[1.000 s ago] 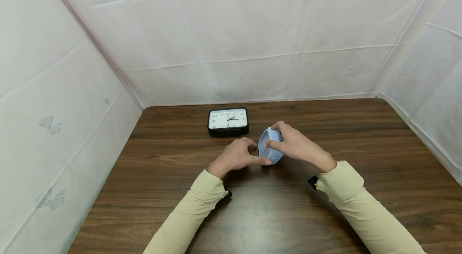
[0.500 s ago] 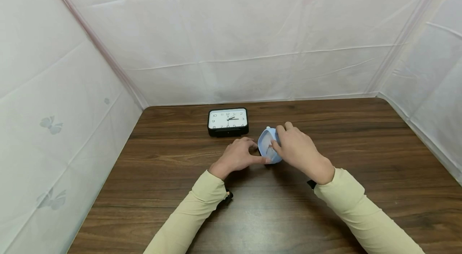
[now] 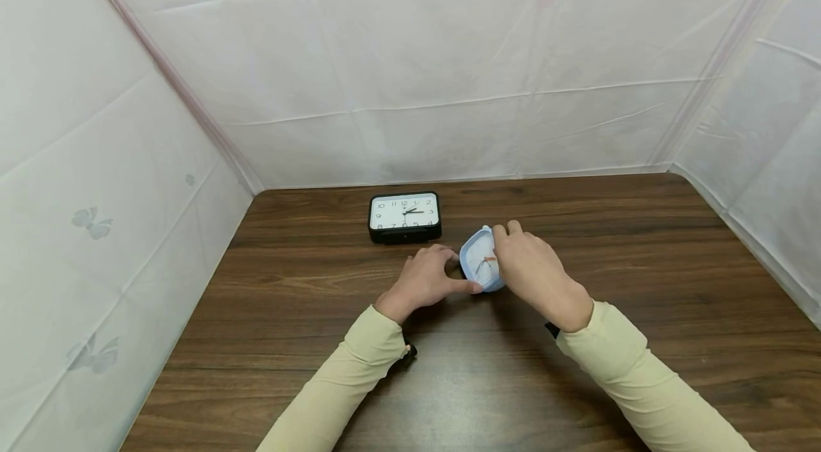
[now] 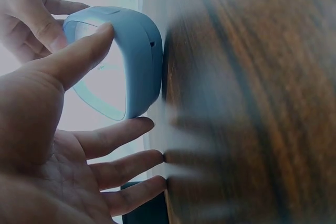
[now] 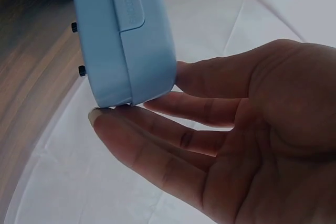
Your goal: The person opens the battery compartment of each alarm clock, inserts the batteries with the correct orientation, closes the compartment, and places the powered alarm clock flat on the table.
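Observation:
A light blue alarm clock, white-faced with an orange hand, stands on the table between both hands. My left hand holds its left and lower edge. In the left wrist view the thumb lies on the rim of the blue clock and the index fingertip touches the opposite side; the other fingers extend beside it. My right hand grips its right side and covers part of the face. The right wrist view shows the clock's snooze bar and two small black knobs on its back, thumb and fingers at one end.
A black rectangular clock with a white face sits behind and left of the hands. The brown wooden table ends against pale patterned sheeting at the back and both sides.
The blue clock has turned from facing left to facing more forward and up, so its dial shows. My right hand has rolled over its right side; my left hand has barely moved.

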A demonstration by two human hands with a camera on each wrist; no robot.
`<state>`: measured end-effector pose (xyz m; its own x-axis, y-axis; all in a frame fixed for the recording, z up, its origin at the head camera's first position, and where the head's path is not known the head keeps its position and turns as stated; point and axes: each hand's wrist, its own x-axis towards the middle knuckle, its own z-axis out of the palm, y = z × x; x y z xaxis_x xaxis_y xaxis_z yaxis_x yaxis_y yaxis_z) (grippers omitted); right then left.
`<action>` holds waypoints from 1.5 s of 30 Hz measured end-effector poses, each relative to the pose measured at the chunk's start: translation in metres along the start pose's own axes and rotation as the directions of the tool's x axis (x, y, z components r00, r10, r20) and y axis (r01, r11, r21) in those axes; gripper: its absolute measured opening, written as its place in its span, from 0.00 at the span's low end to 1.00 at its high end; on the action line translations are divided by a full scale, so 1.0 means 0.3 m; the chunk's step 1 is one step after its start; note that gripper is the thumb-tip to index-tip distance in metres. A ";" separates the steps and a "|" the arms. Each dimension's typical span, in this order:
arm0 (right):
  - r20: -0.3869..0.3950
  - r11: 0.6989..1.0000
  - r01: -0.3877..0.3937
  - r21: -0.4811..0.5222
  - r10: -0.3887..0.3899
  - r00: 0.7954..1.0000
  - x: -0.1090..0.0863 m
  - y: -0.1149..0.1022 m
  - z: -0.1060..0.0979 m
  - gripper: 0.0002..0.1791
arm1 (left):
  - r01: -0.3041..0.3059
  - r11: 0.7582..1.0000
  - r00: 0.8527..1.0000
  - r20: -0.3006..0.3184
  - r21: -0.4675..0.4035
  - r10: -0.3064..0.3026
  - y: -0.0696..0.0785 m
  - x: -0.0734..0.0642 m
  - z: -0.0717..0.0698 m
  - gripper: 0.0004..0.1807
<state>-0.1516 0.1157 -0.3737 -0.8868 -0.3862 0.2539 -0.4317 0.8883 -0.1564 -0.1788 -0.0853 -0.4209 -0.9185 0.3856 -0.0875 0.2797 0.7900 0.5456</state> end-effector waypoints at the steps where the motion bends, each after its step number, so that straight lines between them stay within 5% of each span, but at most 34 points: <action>1: 0.001 1.000 -0.004 0.001 0.004 1.000 0.000 0.001 0.000 0.08 | 0.000 1.000 1.000 -0.001 -0.002 0.000 0.000 0.000 0.000 0.40; 14: 0.118 0.999 0.003 0.047 -0.008 0.993 0.012 0.038 0.002 0.17 | -0.003 1.000 1.000 -0.005 -0.016 0.003 -0.002 0.005 0.000 0.40; 26: 0.376 0.962 -0.161 0.220 0.069 0.924 0.054 0.096 -0.011 0.22 | -0.001 1.000 1.000 -0.013 -0.012 0.001 -0.007 0.007 0.004 0.39; 34: 0.404 0.938 -0.208 0.279 0.082 0.911 0.055 0.122 -0.022 0.21 | -0.010 1.000 1.000 -0.008 -0.020 0.010 -0.007 0.006 -0.001 0.38; 45: 0.445 0.962 -0.187 0.200 0.081 0.892 0.055 0.154 -0.024 0.20 | -0.044 0.999 0.999 0.011 -0.016 0.044 -0.010 0.003 -0.006 0.27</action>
<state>-0.1851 0.1522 -0.3699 -0.8995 -0.3826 -0.2107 -0.2820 0.8771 -0.3887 -0.1810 -0.0882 -0.4211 -0.9022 0.4251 -0.0725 0.3150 0.7644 0.5625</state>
